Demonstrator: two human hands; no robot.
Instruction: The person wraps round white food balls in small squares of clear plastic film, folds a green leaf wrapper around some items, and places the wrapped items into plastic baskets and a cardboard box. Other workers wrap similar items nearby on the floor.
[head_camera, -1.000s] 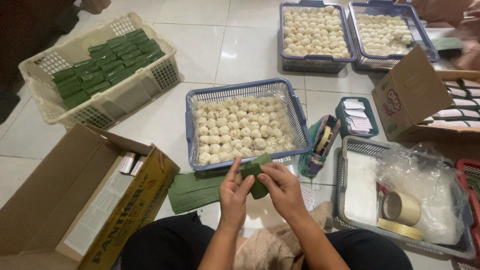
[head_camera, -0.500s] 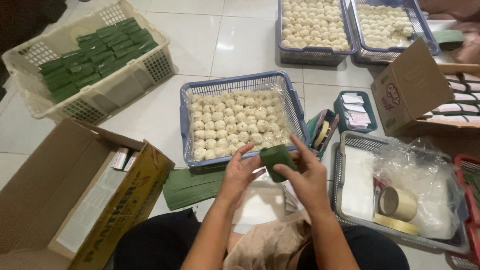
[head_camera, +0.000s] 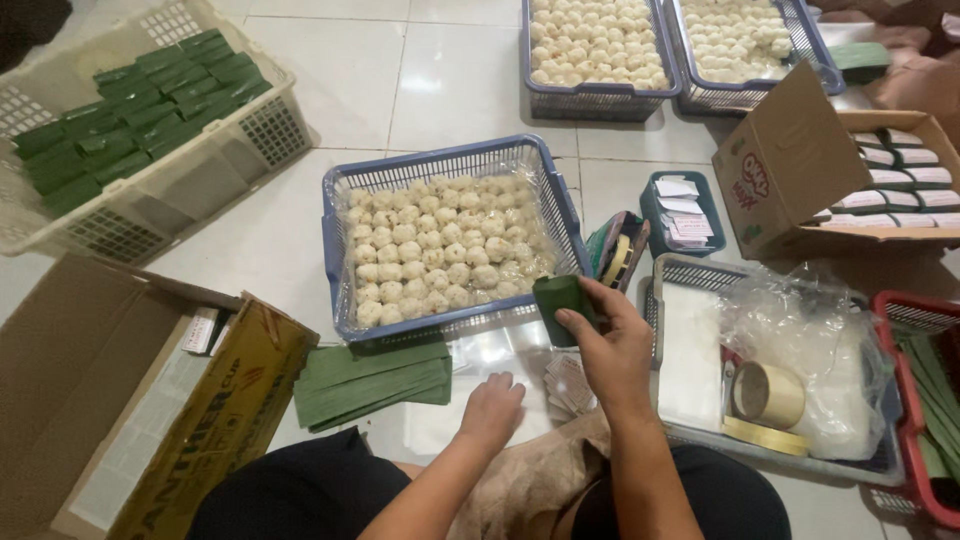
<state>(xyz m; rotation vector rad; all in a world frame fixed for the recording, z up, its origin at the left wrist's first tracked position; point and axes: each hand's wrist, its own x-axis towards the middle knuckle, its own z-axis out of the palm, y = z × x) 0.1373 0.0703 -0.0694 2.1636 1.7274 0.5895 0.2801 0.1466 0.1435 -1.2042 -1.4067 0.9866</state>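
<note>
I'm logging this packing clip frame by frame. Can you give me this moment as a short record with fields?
setting: tiled floor, person seated
right hand: holds a green leaf-wrapped parcel
left hand: rests on clear plastic sheets
in front: blue basket of pale round balls
beside left hand: stack of green leaves
far left: white basket of wrapped parcels

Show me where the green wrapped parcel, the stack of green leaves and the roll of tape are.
green wrapped parcel (head_camera: 558, 300), head view, on its leaf-covered side above the thumb.
stack of green leaves (head_camera: 370, 382), head view, middle of the top leaf.
roll of tape (head_camera: 768, 394), head view, on its outer band.
</note>
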